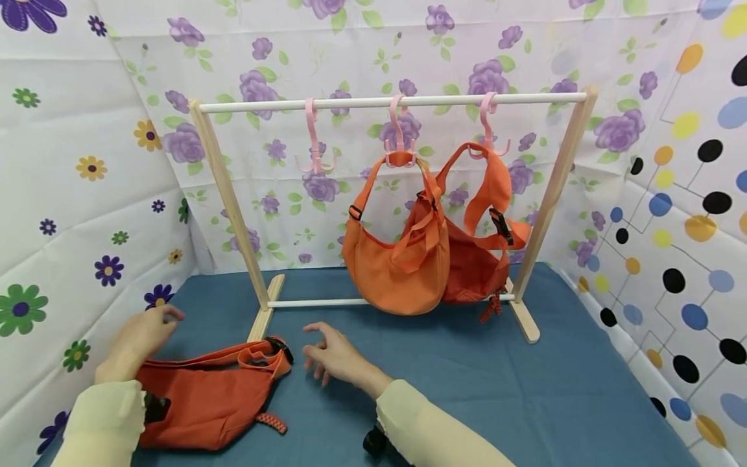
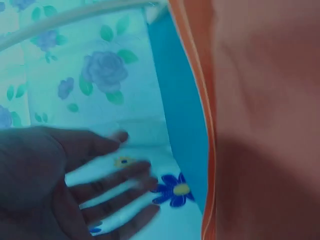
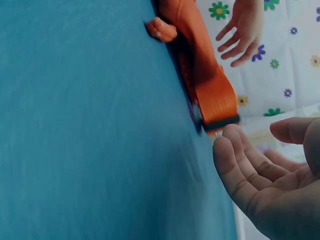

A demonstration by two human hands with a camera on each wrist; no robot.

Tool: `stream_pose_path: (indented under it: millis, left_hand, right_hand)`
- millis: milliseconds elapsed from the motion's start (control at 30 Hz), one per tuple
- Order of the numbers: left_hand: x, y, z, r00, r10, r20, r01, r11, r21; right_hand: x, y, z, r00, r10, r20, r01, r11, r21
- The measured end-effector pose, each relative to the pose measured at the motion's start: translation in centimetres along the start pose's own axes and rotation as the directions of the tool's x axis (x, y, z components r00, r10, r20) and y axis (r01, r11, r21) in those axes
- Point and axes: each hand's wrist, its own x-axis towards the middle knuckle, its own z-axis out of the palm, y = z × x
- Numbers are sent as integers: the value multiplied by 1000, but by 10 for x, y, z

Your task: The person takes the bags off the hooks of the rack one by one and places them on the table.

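Note:
A red-orange bag (image 1: 201,405) lies on the blue cloth at the front left, its strap and black buckle toward the right end. My left hand (image 1: 140,337) hovers above the bag's left end, fingers loosely bent and holding nothing; in the left wrist view the hand (image 2: 95,185) is beside the bag's fabric (image 2: 265,120). To the right of the buckle, my right hand (image 1: 338,357) is in the air with fingers spread and nothing in them. The right wrist view shows the bag's strap (image 3: 217,100) just beyond those fingertips.
A wooden rack (image 1: 233,207) with a white top bar (image 1: 350,102) stands at the back. An orange bag (image 1: 397,266) hangs from the middle pink hook, a red-orange bag (image 1: 475,269) from the right one. The left pink hook (image 1: 314,139) holds no bag. Patterned cloth walls surround the table.

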Motion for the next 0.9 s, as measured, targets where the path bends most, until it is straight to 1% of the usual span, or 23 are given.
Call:
stream_pose_path:
  millis: [100,233,300,400,500,600,767,900]
  left_hand:
    - [3,8,5,997,67,-41,-70,995,-66]
    - [4,20,9,988,127,-89,-136,985,-110]
    - [6,27,12,981,154,-116,-169,976,-140]
    - [8,40,18,973,178,-144,-204,960,-191]
    - [12,52,24,971,187,-150,-218,950,-225]
    - [15,61,27,971,191,-141,-221,944,-244]
    - [17,70,29,970,202,-138,-231,940,-252]
    - [19,75,30,966,219,-136,-249,931,-269]
  right_hand:
    - [-1,-1,-11,999,-34,-6,33,998,-58]
    - [-2,1,-24,998,-64,-29,60,994,-96]
    - [-3,1,-32,995,-94,-45,87,985,-146]
    - [-5,1,-44,987,-139,-85,115,964,-240]
    - [-7,-2,-57,980,-156,-123,113,948,-298]
    - [-9,-4,-67,977,-163,-140,113,944,-311]
    - [-11,-4,-79,974,-177,-139,128,943,-309]
    - [-13,-3,-84,973,-184,-138,135,944,-302]
